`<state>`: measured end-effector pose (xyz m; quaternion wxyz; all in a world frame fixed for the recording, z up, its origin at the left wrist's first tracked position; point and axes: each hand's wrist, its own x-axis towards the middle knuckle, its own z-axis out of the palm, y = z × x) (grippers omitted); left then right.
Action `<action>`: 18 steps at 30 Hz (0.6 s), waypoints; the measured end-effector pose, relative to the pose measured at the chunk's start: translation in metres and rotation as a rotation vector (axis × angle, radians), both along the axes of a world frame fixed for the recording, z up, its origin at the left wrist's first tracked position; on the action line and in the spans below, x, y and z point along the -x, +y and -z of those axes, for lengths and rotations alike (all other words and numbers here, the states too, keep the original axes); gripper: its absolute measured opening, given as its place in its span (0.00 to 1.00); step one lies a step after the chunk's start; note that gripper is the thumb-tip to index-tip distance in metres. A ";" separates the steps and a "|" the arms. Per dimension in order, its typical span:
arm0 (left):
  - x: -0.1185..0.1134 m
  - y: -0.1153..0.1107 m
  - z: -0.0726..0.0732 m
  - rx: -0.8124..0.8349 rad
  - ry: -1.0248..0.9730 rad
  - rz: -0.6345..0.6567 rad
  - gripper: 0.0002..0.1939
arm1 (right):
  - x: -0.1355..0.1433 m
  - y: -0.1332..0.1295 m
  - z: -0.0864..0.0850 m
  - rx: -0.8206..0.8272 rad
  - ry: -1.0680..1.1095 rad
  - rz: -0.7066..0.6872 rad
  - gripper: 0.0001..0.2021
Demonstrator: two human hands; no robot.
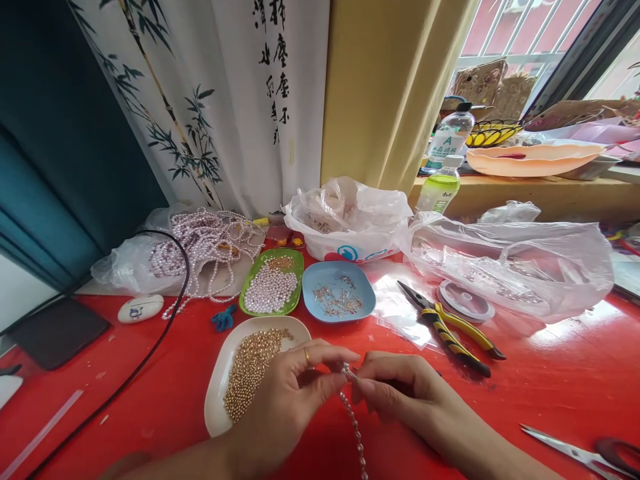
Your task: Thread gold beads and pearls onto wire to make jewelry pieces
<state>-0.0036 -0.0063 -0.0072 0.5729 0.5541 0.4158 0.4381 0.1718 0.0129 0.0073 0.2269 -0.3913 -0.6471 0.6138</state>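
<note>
A thin strand of small shiny beads [357,427] hangs down from between my two hands at the front centre. My left hand [310,383] pinches its upper end between thumb and forefinger; a ring sits on one finger. Close on the right, my right hand [400,387] has its thumb and forefinger pressed together on a small, thin silvery piece at that same end. The fingertips nearly meet. Partly behind my left hand stands a white dish [216,387] of gold beads [250,363].
Behind are a green tray [299,267] of pinkish beads and a blue tray [317,273] of small metal parts. Yellow-black pliers [450,330] lie right of them, scissors [575,450] at the front right. A black cable [170,333] crosses the left; plastic bags [350,227] stand behind.
</note>
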 end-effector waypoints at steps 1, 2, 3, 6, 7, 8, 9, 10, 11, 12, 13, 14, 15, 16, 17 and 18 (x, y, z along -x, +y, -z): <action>0.000 0.000 0.001 0.013 -0.009 0.005 0.08 | 0.000 0.000 0.001 0.000 0.008 0.003 0.15; 0.000 0.000 0.002 0.026 -0.021 0.010 0.08 | 0.000 0.000 0.001 -0.001 0.009 0.008 0.15; 0.000 0.000 0.002 0.037 -0.034 0.015 0.08 | 0.000 0.000 0.002 -0.003 0.008 0.012 0.15; 0.000 0.000 0.004 0.061 -0.057 0.027 0.08 | -0.001 0.001 0.003 -0.015 -0.010 0.014 0.15; -0.001 0.000 0.004 0.067 -0.058 0.029 0.08 | -0.001 0.001 0.003 -0.021 -0.014 0.009 0.15; -0.001 0.001 0.004 0.071 -0.060 0.029 0.07 | -0.001 0.001 0.003 -0.026 -0.018 0.004 0.15; -0.001 0.001 0.004 0.073 -0.061 0.028 0.07 | -0.001 0.001 0.004 -0.034 -0.024 0.001 0.14; -0.001 0.001 0.004 0.074 -0.064 0.025 0.07 | -0.002 0.001 0.004 -0.045 -0.033 0.000 0.14; -0.001 0.001 0.004 0.076 -0.067 0.019 0.07 | -0.002 0.000 0.003 -0.061 -0.042 0.000 0.14; 0.000 0.001 0.004 0.078 -0.068 0.015 0.07 | -0.002 0.000 0.003 -0.086 -0.057 0.002 0.14; 0.000 0.001 0.004 0.082 -0.070 0.012 0.06 | -0.003 0.000 0.002 -0.121 -0.078 0.005 0.14; 0.000 0.001 0.005 0.086 -0.070 0.008 0.06 | -0.003 -0.001 0.001 -0.164 -0.104 0.008 0.14; 0.000 0.001 0.005 0.092 -0.071 0.004 0.06 | -0.002 -0.002 0.000 -0.214 -0.135 0.013 0.14; 0.001 0.001 0.005 0.100 -0.075 -0.003 0.07 | -0.002 -0.003 -0.001 -0.265 -0.169 0.018 0.15; 0.001 0.000 0.005 0.108 -0.078 -0.011 0.07 | -0.002 -0.004 -0.002 -0.318 -0.203 0.025 0.15; 0.001 0.000 0.005 0.120 -0.082 -0.018 0.07 | -0.001 -0.005 -0.002 -0.367 -0.234 0.035 0.15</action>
